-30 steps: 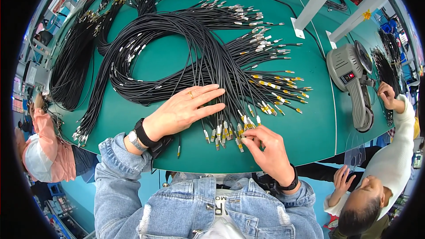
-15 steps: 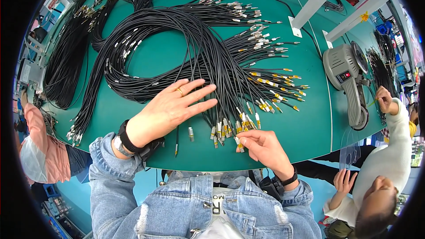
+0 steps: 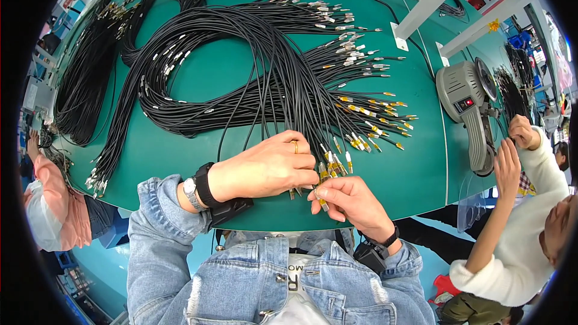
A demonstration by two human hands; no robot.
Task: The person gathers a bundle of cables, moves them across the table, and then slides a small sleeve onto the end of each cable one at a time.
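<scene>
A large looped bundle of black cables (image 3: 198, 121) lies on the green table in front of me, its tagged metal ends fanned out to the right and toward me. My right hand (image 3: 355, 204) pinches one cable end (image 3: 323, 203) with a yellow tag, near the front edge of the table. Just left of it, my left hand (image 3: 274, 165) is curled palm down over other cable ends, its fingertips close to the right fingers. What the left fingers grip is hidden beneath them. More cable ends with white and yellow tags (image 3: 331, 165) lie just beyond my right hand.
Further cable bundles (image 3: 84, 96) lie at the far left. A grey machine with a round disc (image 3: 463, 96) stands on the right, near white metal posts (image 3: 430, 3). One co-worker in a white top (image 3: 518, 259) sits at the right; another in pink (image 3: 60, 198) is at the left.
My left hand has moved right and toward me, its spread fingers now curled over the cable ends beside my right hand. My right hand stays nearly in place. The right co-worker's lower hand has risen.
</scene>
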